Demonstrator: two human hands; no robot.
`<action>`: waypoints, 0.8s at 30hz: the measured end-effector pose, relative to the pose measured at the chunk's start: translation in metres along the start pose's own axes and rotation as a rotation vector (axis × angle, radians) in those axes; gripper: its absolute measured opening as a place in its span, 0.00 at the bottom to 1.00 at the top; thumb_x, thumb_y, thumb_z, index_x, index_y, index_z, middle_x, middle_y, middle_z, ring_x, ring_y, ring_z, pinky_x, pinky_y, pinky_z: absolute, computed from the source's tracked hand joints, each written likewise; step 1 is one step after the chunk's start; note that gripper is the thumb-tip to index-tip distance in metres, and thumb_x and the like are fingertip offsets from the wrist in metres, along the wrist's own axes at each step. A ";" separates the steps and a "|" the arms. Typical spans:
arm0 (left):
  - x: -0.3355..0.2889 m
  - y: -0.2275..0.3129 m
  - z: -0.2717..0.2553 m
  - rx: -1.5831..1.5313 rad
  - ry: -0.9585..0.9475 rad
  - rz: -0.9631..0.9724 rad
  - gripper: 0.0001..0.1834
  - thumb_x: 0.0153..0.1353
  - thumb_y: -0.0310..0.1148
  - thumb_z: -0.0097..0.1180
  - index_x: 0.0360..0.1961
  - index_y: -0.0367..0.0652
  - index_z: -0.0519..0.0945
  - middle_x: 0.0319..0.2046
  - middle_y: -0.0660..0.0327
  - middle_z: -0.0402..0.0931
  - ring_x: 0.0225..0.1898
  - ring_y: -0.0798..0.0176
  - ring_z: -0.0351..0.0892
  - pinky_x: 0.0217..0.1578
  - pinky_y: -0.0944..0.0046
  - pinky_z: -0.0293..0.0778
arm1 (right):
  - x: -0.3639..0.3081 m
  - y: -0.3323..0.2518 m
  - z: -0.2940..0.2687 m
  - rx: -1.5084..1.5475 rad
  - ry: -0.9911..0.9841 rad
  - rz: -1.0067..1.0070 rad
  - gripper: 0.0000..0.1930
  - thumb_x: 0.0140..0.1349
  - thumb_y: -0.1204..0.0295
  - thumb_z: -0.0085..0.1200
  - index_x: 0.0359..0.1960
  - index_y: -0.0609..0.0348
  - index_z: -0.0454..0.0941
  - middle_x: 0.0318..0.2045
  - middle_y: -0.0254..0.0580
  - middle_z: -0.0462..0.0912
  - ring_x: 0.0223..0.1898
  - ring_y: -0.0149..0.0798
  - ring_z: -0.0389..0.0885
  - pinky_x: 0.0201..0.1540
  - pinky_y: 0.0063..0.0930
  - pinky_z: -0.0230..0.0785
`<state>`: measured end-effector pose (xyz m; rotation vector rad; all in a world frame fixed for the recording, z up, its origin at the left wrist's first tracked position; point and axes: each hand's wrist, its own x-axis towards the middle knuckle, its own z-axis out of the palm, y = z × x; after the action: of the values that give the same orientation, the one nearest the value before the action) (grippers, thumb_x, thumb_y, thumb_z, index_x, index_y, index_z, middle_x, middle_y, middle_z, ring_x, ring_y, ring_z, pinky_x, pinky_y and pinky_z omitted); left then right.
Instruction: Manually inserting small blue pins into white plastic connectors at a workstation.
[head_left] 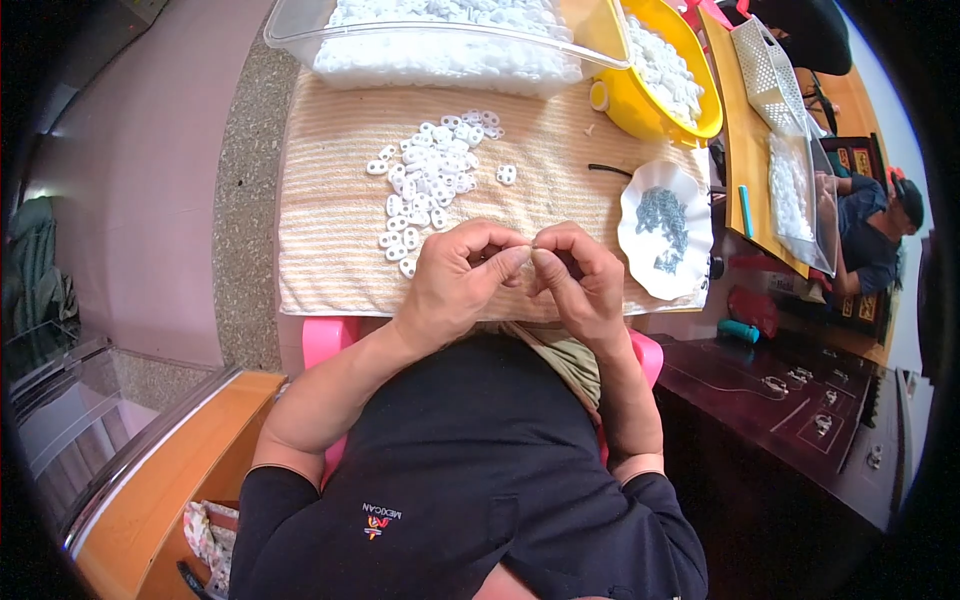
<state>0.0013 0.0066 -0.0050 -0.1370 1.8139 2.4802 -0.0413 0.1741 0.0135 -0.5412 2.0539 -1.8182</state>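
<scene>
My left hand (455,275) and my right hand (583,285) meet fingertip to fingertip just above the striped towel (340,230). Each pinches with thumb and forefinger; whatever sits between them is too small or too hidden to name. Ahead of my left hand lies a loose pile of small white two-holed plastic pieces (435,165). One white piece (506,175) rests apart, right of the pile. Beyond my right hand is a white wavy-edged plate (632,225) holding many tiny dark grey metal-looking parts (662,218).
A clear bin (450,40) full of white pieces stands at the far edge, beside a yellow basin (712,115) of white parts. A thin black stick (610,169) lies near the plate. Pink chair arms (330,340) flank me. At right, another person (870,225) sits by a wooden table (745,150).
</scene>
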 end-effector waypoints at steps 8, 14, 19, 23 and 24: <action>0.001 0.000 -0.002 -0.003 0.016 -0.019 0.07 0.61 0.27 0.59 0.39 0.34 0.80 0.29 0.63 0.79 0.29 0.73 0.78 0.31 0.73 0.76 | 0.004 0.011 -0.010 -0.257 -0.020 -0.128 0.02 0.64 0.84 0.48 0.37 0.67 0.72 0.35 0.39 0.73 0.28 0.26 0.75 0.31 0.17 0.73; 0.001 0.003 0.000 -0.030 0.046 -0.023 0.06 0.61 0.25 0.58 0.37 0.34 0.80 0.27 0.64 0.78 0.27 0.75 0.76 0.29 0.74 0.72 | 0.004 0.010 -0.023 -0.248 0.035 -0.071 0.01 0.65 0.83 0.48 0.36 0.67 0.71 0.35 0.38 0.72 0.29 0.25 0.73 0.32 0.18 0.73; 0.006 -0.005 -0.001 0.238 0.106 0.079 0.06 0.58 0.26 0.60 0.35 0.34 0.81 0.27 0.60 0.78 0.27 0.71 0.77 0.28 0.70 0.72 | -0.002 0.014 -0.026 -0.187 0.063 -0.037 0.01 0.65 0.81 0.48 0.36 0.68 0.72 0.34 0.37 0.73 0.29 0.25 0.74 0.32 0.18 0.73; 0.015 0.000 0.004 0.281 0.135 0.099 0.06 0.57 0.26 0.60 0.34 0.35 0.82 0.27 0.58 0.78 0.27 0.68 0.77 0.29 0.69 0.72 | -0.008 0.013 -0.024 -0.142 0.155 0.002 0.02 0.62 0.80 0.53 0.32 0.66 0.73 0.29 0.37 0.76 0.26 0.25 0.74 0.29 0.18 0.67; 0.017 0.004 0.006 0.337 0.151 0.136 0.06 0.57 0.25 0.60 0.34 0.35 0.82 0.27 0.57 0.78 0.28 0.67 0.77 0.29 0.68 0.72 | -0.009 0.014 -0.026 -0.160 0.161 0.004 0.02 0.62 0.80 0.53 0.32 0.66 0.73 0.29 0.37 0.75 0.26 0.25 0.74 0.29 0.18 0.67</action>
<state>-0.0161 0.0115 -0.0010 -0.1920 2.3460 2.2548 -0.0472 0.2028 0.0031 -0.4436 2.3199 -1.7568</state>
